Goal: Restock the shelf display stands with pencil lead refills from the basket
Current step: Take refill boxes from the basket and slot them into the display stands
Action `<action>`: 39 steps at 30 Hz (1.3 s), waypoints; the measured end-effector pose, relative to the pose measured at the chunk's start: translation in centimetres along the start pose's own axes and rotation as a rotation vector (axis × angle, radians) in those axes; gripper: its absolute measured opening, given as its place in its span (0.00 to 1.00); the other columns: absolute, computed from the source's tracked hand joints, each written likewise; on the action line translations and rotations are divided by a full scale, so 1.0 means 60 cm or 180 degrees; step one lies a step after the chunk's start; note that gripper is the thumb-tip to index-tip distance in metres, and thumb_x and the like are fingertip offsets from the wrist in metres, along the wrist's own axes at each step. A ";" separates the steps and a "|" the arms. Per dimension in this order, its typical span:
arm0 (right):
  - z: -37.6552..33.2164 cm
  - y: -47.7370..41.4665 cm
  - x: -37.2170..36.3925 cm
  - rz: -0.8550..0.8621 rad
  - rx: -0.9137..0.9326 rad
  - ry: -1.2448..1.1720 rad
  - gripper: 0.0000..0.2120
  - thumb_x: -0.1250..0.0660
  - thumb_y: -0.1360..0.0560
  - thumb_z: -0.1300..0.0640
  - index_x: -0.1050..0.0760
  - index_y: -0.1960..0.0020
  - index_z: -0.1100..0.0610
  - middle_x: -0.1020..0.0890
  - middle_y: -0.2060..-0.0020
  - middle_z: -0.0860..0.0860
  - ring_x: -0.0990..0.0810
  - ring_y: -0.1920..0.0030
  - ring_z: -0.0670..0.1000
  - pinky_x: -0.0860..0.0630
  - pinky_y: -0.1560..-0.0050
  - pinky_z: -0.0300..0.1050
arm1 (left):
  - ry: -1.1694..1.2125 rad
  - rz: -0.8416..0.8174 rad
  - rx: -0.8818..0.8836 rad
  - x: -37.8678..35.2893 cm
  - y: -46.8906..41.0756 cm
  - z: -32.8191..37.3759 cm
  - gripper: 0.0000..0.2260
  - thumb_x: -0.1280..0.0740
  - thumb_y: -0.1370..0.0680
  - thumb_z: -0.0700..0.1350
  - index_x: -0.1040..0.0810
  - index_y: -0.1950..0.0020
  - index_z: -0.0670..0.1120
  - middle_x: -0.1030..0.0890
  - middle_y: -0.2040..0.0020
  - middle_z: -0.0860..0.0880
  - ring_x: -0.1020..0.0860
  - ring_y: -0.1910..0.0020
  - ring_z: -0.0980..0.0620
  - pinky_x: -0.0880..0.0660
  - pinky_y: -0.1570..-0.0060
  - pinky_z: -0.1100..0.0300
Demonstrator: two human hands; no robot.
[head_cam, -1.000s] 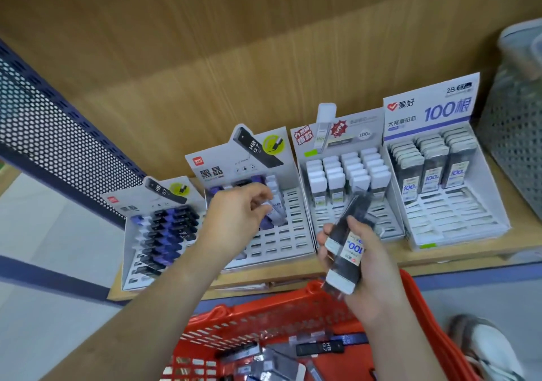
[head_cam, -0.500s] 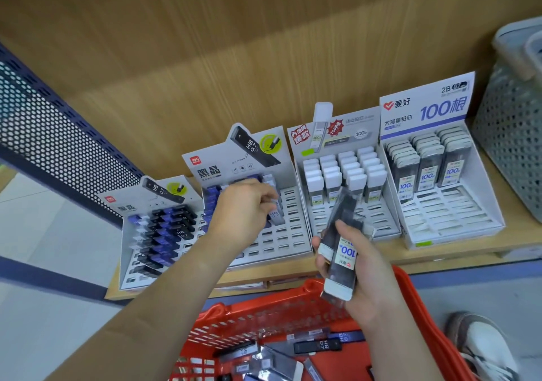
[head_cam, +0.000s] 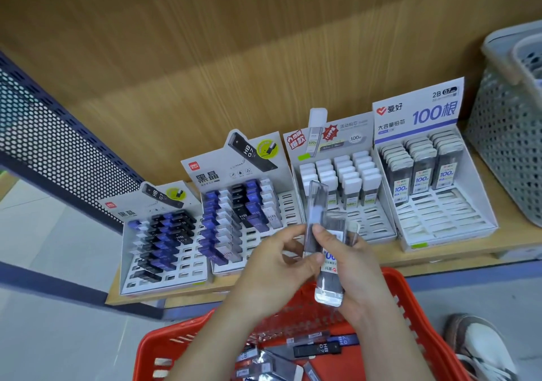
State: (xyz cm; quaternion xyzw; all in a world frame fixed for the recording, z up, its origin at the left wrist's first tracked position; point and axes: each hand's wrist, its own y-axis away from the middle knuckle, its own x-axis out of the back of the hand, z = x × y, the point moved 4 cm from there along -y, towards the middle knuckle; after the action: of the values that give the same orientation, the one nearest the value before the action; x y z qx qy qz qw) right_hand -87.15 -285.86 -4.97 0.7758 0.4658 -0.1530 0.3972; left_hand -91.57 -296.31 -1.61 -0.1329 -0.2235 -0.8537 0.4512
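Above a red basket (head_cam: 299, 304), centre frame, 2 bare hands meet. The right hand (head_cam: 360, 275) curls its fingers round a bundle of refill cases (head_cam: 330, 278), one labelled "100". The left hand (head_cam: 272, 266) pinches 1 slim case (head_cam: 315, 204) between thumb and forefinger, at the top of that bundle.

The step looks like drawing 1 case free. It is best slid out lengthways while the right hand grips firmly, so the others do not spill. The slim case's label cannot be read, so it should be matched to a stand first. The far-right stand (head_cam: 440, 213) holds "100" cases and has bare front slots.

4 cardboard stands sit side by side on a wooden shelf (head_cam: 513, 242) with a wood-grain back. A grey perforated basket (head_cam: 504, 151) stands at the right, and a dark perforated panel (head_cam: 58, 146) at the left. Loose refills (head_cam: 316, 350) lie in the red basket. Below are a pale floor (head_cam: 58, 322) and a shoe (head_cam: 481, 348).
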 end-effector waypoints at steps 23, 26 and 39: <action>-0.081 0.014 0.050 -0.0160 0.0500 0.1285 0.15 0.26 0.30 0.70 0.22 0.46 0.59 0.17 0.65 0.49 0.23 0.74 0.47 0.30 0.73 0.43 | 0.0032 0.1238 -0.0617 0.064 -0.012 0.112 0.18 0.39 0.24 0.28 0.17 0.52 0.49 0.16 0.56 0.54 0.18 0.58 0.56 0.21 0.53 0.62; -0.106 0.015 0.072 -0.0031 0.0742 0.1437 0.14 0.27 0.29 0.69 0.22 0.48 0.56 0.18 0.67 0.46 0.28 0.76 0.48 0.32 0.68 0.49 | -0.0044 0.0652 -0.0446 0.047 -0.035 0.146 0.11 0.35 0.23 0.34 0.18 0.52 0.49 0.16 0.62 0.47 0.19 0.65 0.55 0.21 0.60 0.64; -0.138 0.000 0.201 0.1129 0.0858 -0.0955 0.08 0.34 0.25 0.66 0.24 0.52 0.54 0.23 0.65 0.52 0.26 0.69 0.46 0.33 0.78 0.36 | -0.1148 0.0636 -0.1316 -0.063 -0.145 0.245 0.04 0.27 0.27 0.43 0.17 0.62 0.50 0.18 0.66 0.52 0.20 0.64 0.49 0.22 0.57 0.51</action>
State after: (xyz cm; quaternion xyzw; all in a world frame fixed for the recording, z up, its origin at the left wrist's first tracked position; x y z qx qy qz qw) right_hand -81.97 -272.31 -7.04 0.8598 0.2339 -0.2549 0.3756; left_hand -96.29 -281.95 7.23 -0.3931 -0.1072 -0.7950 0.4494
